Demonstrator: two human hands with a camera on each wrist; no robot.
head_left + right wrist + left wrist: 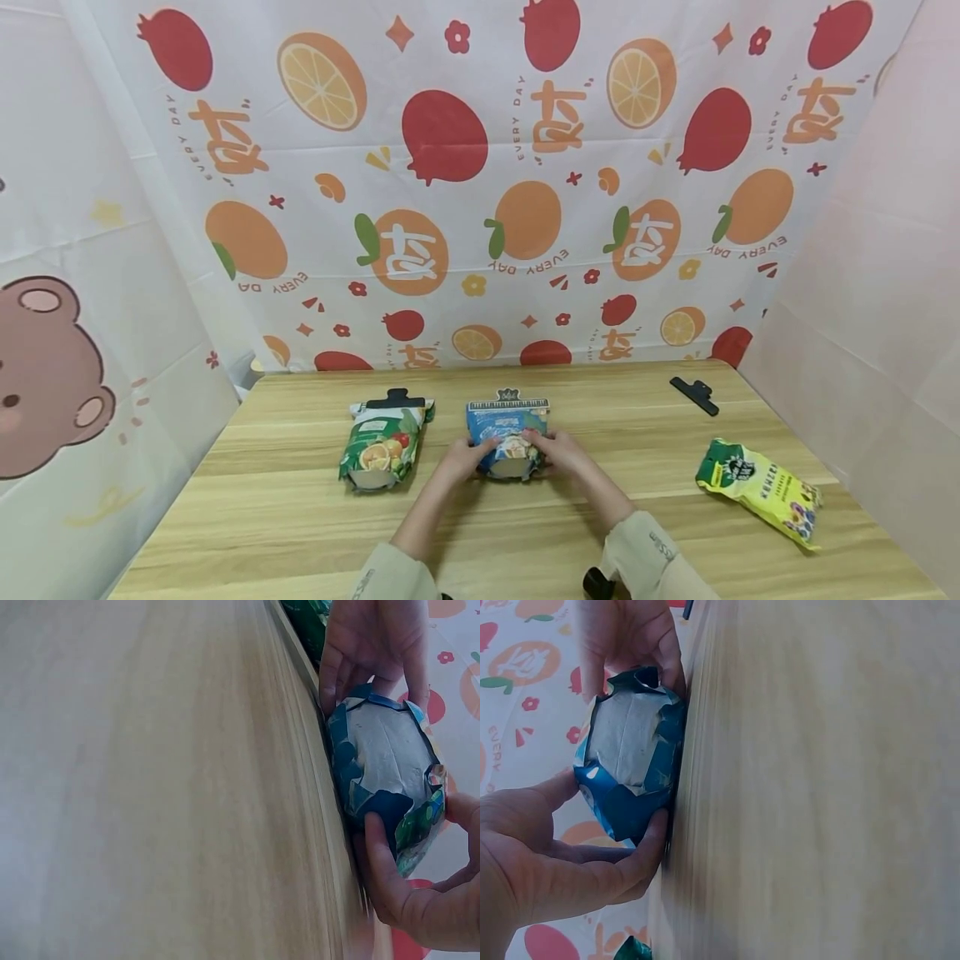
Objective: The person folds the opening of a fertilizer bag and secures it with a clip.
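Note:
A blue snack bag (486, 423) lies on the wooden table, its top edge held by a piano-key clip (508, 402). My left hand (465, 460) grips the bag's left side and my right hand (557, 450) its right side. In the left wrist view, the left hand's thumb and fingers (654, 838) lie on opposite faces of the bag. The right wrist view shows the right hand (420, 900) holding the other side likewise. The bag's pale, flat bottom (390, 750) faces both wrist cameras, edged by crumpled wrapper.
Left of the blue bag lies a green fruit-print bag (381, 446) with a black clip (397, 399) on its top. A loose black clip (694, 395) lies at the back right. Nearer on that side is a yellow-green bag (765, 490). A printed curtain (480, 192) hangs behind the table.

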